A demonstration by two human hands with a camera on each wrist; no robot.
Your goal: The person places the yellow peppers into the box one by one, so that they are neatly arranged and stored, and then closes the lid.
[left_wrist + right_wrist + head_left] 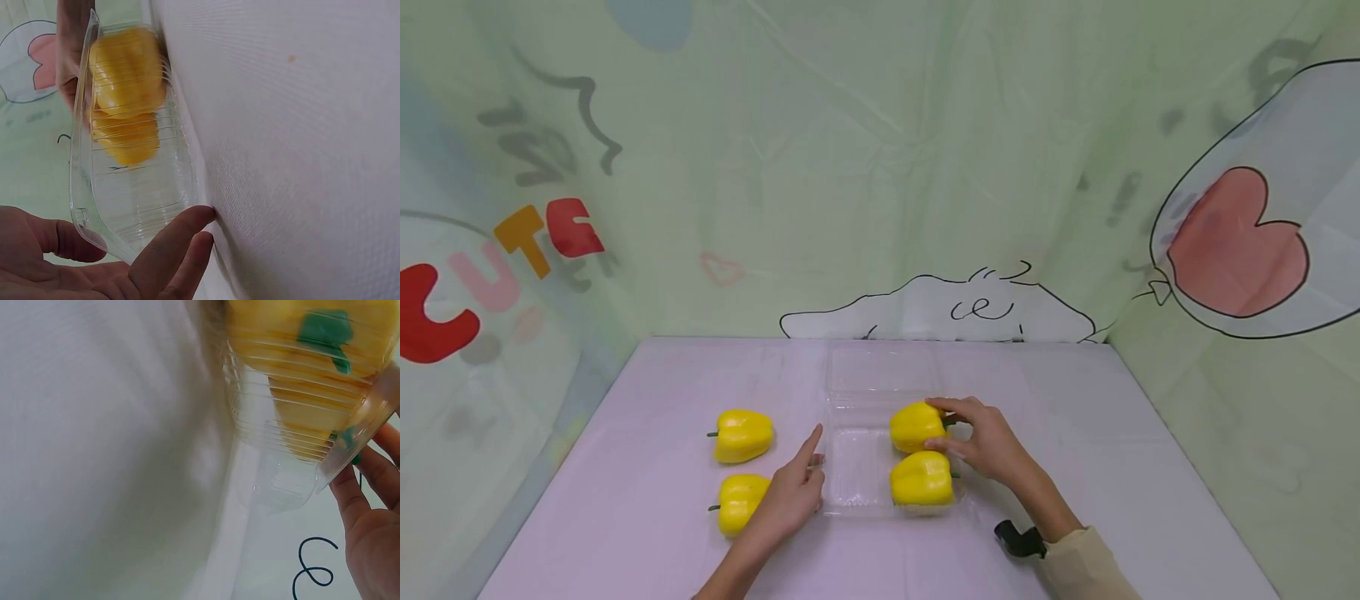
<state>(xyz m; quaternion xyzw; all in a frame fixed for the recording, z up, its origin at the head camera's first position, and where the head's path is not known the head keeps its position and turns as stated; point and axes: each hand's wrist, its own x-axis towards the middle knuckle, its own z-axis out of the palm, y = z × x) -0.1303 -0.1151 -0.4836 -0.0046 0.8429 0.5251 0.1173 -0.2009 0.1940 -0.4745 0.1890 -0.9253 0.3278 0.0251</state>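
Observation:
A clear plastic container (859, 471) stands on the table with two yellow bell peppers in its right half, stems pointing right. My right hand (991, 442) holds the far bell pepper (916, 427) between thumb and fingers, at its stem end. Nearer to me sits the other bell pepper (922, 479). At the container's left side is my left hand (793, 496). Its index finger is straight, and in the left wrist view the fingertips (199, 217) touch low by the wall while the thumb (75, 240) lies at the rim.
Two more yellow bell peppers, a far one (743, 436) and a near one (739, 502) partly behind my left hand, lie left of the container with stems pointing left. The container's clear lid (880, 368) is folded back. Printed curtains (880, 167) enclose the white table (1060, 392).

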